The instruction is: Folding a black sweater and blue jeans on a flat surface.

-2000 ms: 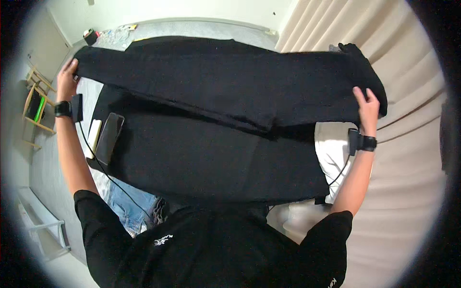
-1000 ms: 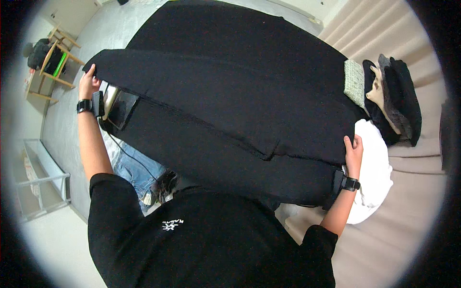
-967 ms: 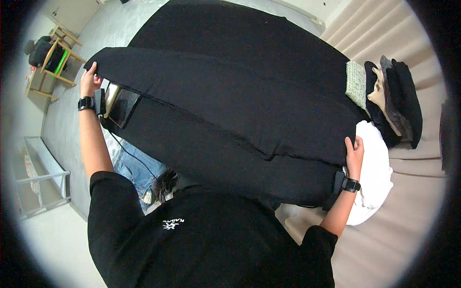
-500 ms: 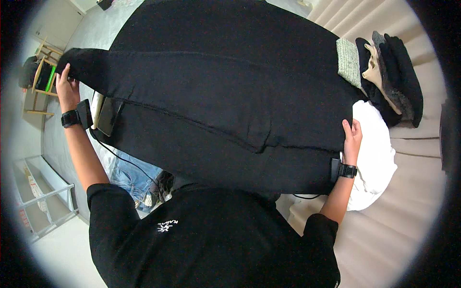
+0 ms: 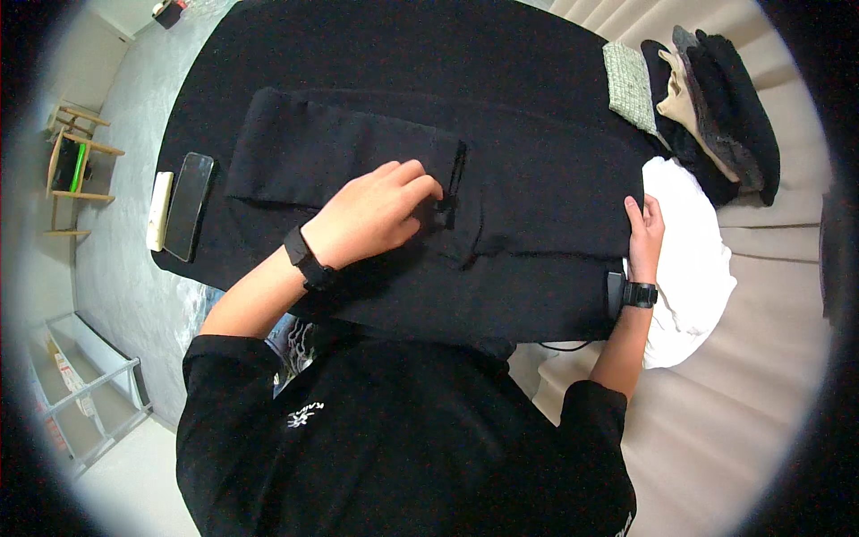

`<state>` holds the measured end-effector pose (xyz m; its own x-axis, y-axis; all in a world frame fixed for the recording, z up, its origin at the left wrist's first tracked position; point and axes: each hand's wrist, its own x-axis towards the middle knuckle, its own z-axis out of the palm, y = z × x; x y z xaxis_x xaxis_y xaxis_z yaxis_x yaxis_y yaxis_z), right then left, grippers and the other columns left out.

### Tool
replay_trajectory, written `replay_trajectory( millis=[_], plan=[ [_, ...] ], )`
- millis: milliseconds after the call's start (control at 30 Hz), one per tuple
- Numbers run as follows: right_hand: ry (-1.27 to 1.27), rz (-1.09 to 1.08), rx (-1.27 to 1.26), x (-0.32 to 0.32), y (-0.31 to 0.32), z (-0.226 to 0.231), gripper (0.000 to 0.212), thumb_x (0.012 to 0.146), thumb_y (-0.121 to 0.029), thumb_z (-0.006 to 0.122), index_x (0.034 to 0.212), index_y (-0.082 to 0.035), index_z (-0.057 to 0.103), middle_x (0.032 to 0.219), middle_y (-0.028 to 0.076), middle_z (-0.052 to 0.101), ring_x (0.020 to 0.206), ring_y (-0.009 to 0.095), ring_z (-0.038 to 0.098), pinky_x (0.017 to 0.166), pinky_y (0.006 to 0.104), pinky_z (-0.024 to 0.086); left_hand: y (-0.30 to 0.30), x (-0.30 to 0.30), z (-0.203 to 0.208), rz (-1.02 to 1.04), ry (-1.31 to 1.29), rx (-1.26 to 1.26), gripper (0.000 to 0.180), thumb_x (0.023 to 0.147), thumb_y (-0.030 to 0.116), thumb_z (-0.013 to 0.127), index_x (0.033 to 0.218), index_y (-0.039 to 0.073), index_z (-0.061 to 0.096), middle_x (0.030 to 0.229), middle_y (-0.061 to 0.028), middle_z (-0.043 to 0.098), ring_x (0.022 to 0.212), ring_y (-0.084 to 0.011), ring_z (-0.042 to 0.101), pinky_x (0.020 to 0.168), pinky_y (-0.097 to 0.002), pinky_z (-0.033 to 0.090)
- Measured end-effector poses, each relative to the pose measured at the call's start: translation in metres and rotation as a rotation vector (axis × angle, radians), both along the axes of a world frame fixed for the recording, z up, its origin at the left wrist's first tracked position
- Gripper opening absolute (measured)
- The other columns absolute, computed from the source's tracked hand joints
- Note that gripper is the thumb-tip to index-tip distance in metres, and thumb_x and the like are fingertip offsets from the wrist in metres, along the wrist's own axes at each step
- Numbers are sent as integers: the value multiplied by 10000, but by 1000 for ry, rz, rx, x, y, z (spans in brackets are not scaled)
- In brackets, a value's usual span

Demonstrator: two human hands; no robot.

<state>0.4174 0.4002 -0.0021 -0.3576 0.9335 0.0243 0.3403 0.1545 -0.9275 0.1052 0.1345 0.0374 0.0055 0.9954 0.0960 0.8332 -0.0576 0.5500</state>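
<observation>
Black garment [image 5: 546, 179]: lies flat on the black-covered table [image 5: 403, 45], stretched out lengthwise across its nearer half; its left part is doubled back over itself, so a short end with a dark hem edge sits on top, near the middle of the table. Black on black, some of its outline is hard to make out.
Left hand [image 5: 385, 206]: over the middle of the table, fingers curled down at the hem of the doubled-back end; whether they pinch the cloth I cannot tell.
Right hand [image 5: 644, 234]: at the table's right side, thumb and fingers a little spread on the garment's right end; how firmly it grips I cannot tell.
Both hands: well apart from each other, each with a black wristband [image 5: 309, 259].
Phone [image 5: 190, 206]: dark, flat on the table near its left edge.
White bar [image 5: 159, 212]: slim, just beside the phone, on the table's left edge.
White cloth [image 5: 689, 268]: bunched at the table's right side, next to the right hand.
Pale green cloth [image 5: 630, 89]: textured, at the table's far right edge.
Folded clothes [image 5: 738, 116]: black, grey and beige, in a row just right of the table.
Wooden chair [image 5: 64, 170]: well left of the table.
</observation>
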Motion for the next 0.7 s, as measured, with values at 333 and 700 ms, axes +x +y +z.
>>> replay_trajectory(
  millis=[333,700],
  plan=[
    [6,-14,-37,1,-6,8,290,902,-176,597,1101,24,530,1021,101,634,918,135,570,844,252,415,6,0,3,10,-123,-121,382,684,8,645,1039,60,514,985,-132,510,922,-348,555,752,-405,475],
    [50,10,-36,3,-1,2,300,901,-164,595,1110,35,513,1045,114,620,949,138,559,851,251,411,7,2,5,12,-160,-7,369,725,12,645,1073,66,537,993,-129,509,961,-324,555,811,-378,473]
  ],
)
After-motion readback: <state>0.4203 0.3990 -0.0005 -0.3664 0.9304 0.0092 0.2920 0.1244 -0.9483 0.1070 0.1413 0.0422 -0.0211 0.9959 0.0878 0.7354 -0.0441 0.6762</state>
